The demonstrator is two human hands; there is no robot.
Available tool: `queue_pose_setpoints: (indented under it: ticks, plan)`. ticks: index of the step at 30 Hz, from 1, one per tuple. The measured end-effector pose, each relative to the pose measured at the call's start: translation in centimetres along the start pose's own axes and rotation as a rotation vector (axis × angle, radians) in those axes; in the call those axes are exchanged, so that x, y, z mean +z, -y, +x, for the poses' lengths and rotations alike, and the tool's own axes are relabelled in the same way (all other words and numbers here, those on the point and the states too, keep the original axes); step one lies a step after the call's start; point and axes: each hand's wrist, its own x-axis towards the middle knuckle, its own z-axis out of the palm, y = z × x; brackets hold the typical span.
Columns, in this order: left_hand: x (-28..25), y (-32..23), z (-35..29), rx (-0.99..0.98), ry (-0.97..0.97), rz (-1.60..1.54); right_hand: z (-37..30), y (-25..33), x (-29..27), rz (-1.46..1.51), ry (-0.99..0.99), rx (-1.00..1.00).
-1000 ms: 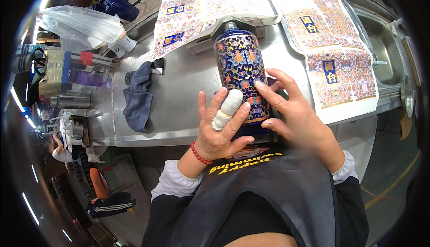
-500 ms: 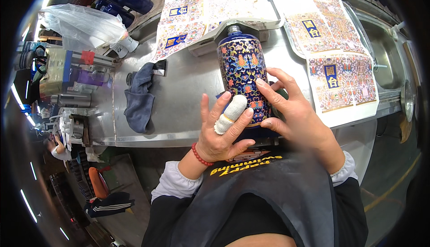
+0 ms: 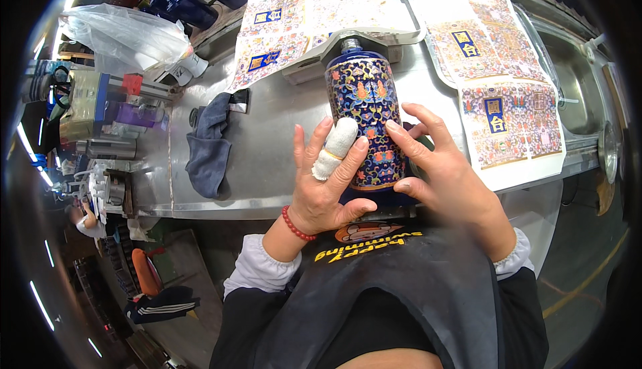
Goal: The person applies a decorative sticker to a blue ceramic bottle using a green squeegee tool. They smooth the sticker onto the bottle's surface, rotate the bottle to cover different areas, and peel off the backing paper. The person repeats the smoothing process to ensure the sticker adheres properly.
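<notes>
A dark blue bottle (image 3: 368,95) covered in a colourful floral pattern lies on the metal table, its neck pointing away from me. My left hand (image 3: 326,172) has its fingers stretched out against the bottle's left side. One of its fingers wears a white cloth cover (image 3: 336,148), and a red bead bracelet (image 3: 296,225) circles the wrist. My right hand (image 3: 438,162) curves round the bottle's right side, its index fingertip on the pattern and its thumb near the base. Some of its other fingers are partly hidden beside the bottle.
Printed pattern sheets (image 3: 511,128) lie at the right, with another sheet (image 3: 267,35) beyond the bottle. A grey-blue cloth (image 3: 208,148) rests on the metal table (image 3: 267,148). Several blue bottles (image 3: 194,8) stand at the far left. A sink (image 3: 575,81) is at the right.
My left hand has slid a little farther up the bottle's left side. My right hand has barely moved. The blue bottles at the far left have shifted to the right.
</notes>
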Motion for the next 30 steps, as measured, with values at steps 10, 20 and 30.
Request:
queue_pose_setpoints:
  ticks: [10,20,30]
  plan:
    - [-0.2,0.3,-0.3,0.037,0.016,0.050,0.0,0.2,-0.1,-0.001,0.006,-0.005]
    - [-0.5,-0.1,-0.6,0.090,0.039,0.070,-0.6,-0.3,-0.2,0.136,0.041,0.014]
    - [0.3,-1.7,-2.0,0.101,0.042,0.108,-3.7,0.8,0.6,-0.003,0.052,-0.087]
